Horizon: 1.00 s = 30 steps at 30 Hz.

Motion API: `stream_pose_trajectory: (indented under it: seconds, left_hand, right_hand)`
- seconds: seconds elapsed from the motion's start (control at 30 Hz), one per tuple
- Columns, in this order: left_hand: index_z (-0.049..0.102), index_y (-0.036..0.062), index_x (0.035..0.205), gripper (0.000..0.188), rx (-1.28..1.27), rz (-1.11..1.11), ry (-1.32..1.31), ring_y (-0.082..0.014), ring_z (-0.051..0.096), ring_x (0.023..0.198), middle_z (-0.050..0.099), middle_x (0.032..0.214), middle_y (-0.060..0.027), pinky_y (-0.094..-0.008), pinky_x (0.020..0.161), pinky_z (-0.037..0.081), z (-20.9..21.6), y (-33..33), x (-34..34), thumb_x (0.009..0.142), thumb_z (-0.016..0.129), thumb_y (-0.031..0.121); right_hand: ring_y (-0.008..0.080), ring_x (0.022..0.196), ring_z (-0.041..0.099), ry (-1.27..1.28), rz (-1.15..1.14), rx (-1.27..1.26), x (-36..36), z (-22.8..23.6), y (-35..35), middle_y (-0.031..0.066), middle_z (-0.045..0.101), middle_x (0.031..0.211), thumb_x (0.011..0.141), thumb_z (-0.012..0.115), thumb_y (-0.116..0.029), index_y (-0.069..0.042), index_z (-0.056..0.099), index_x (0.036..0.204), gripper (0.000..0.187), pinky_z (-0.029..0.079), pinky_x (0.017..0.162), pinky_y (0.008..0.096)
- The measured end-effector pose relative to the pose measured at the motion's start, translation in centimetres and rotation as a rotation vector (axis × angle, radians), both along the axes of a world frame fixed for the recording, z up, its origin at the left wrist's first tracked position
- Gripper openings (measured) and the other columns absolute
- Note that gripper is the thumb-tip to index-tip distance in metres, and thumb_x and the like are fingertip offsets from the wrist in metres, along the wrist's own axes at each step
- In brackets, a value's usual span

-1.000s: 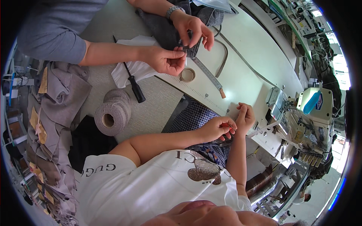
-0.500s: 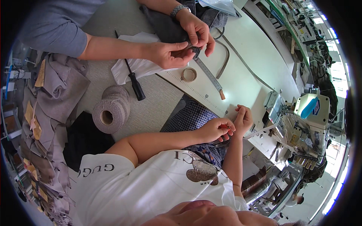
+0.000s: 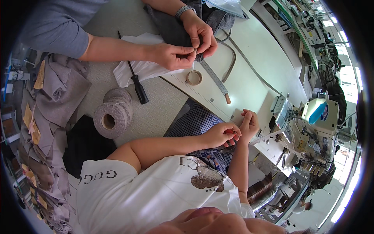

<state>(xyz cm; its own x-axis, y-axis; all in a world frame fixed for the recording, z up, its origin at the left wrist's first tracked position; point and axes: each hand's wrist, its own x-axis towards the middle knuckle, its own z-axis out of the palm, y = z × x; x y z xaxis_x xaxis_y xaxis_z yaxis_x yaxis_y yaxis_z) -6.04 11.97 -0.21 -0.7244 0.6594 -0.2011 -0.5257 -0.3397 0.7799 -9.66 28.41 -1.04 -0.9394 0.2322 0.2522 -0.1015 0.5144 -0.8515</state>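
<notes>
In front of my chest, my left hand (image 3: 222,135) is closed with fingertips pinched on a small red thing (image 3: 234,133), too small to make out fully. Close beside it on the right, my right hand (image 3: 249,124) is raised with its fingers curled in; what they hold, if anything, is hidden. Both hands are above a dark checked cloth (image 3: 196,119) in my lap. Across the table, a co-worker's two hands (image 3: 194,48) meet and pinch something tiny over a dark grey garment (image 3: 171,29).
A metal ruler (image 3: 214,80), tape roll (image 3: 194,77) and narrow strap (image 3: 253,66) lie on the white tabletop (image 3: 269,50). To the left are a black-handled screwdriver (image 3: 139,89), a large thread cone (image 3: 113,113) and heaped grey-brown cloth (image 3: 62,93). A sewing machine (image 3: 321,124) stands right.
The co-worker's fingertips have come together, and the dark ribbed piece between them now shows less. My hands hold nearly the same pose; the whole view has shifted slightly.
</notes>
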Motion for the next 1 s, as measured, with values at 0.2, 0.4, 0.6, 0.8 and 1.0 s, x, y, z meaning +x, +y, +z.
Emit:
stream_pose_trajectory:
  seconds: [0.2, 0.4, 0.6, 0.8, 1.0]
  left_hand:
    - [0.062, 0.006, 0.111, 0.019, 0.007, -0.003, -0.011, -0.0121, 0.066, 0.086, 0.066, 0.102, -0.0067, -0.0258, 0.065, 0.055, -0.14, 0.06, 0.0, 0.099, 0.048, 0.001]
    - [0.062, 0.0059, 0.111, 0.019, -0.001, 0.002, 0.002, -0.0122, 0.066, 0.086, 0.066, 0.102, -0.0066, -0.0257, 0.064, 0.055, -0.14, 0.09, -0.01, 0.099, 0.048, 0.0]
    - [0.062, 0.0059, 0.111, 0.02, 0.003, 0.004, 0.0, -0.0123, 0.066, 0.086, 0.066, 0.102, -0.0065, -0.0256, 0.065, 0.055, -0.19, 0.09, 0.01, 0.099, 0.047, 0.0]
    - [0.062, 0.0063, 0.111, 0.02, 0.003, -0.004, 0.004, -0.0121, 0.065, 0.086, 0.065, 0.102, -0.0063, -0.0253, 0.065, 0.054, -0.23, 0.13, 0.02, 0.099, 0.047, 0.0]
    - [0.062, 0.0066, 0.111, 0.02, 0.009, -0.006, -0.008, -0.0119, 0.065, 0.086, 0.065, 0.102, -0.0059, -0.0253, 0.065, 0.055, -0.3, 0.2, 0.05, 0.099, 0.047, 0.001]
  right_hand:
    - [0.0103, 0.074, 0.06, -0.004, 0.003, -0.004, 0.0, 0.05, -0.03, 0.0062, 0.066, 0.081, 0.1, 0.054, -0.008, 0.003, 0.068, 0.092, 0.02, 0.046, 0.067, 0.023]
    - [0.0106, 0.074, 0.06, -0.003, 0.006, 0.007, -0.01, 0.03, 0.03, 0.006, 0.066, 0.08, 0.099, 0.054, -0.008, 0.003, 0.068, 0.092, 0.019, 0.046, 0.067, 0.023]
    - [0.0109, 0.075, 0.061, -0.008, 0.008, 0.006, 0.01, 0.07, -0.01, 0.0062, 0.066, 0.081, 0.099, 0.055, -0.007, 0.003, 0.068, 0.092, 0.018, 0.046, 0.067, 0.023]
    - [0.0106, 0.075, 0.061, -0.031, -0.003, -0.027, 0.09, 0.14, -0.05, 0.0058, 0.066, 0.081, 0.099, 0.055, -0.008, 0.003, 0.068, 0.092, 0.018, 0.046, 0.067, 0.0226]
    - [0.0103, 0.074, 0.06, -0.04, -0.002, -0.022, 0.08, 0.01, 0.07, 0.0059, 0.066, 0.081, 0.099, 0.055, -0.008, 0.003, 0.068, 0.092, 0.019, 0.046, 0.066, 0.0224]
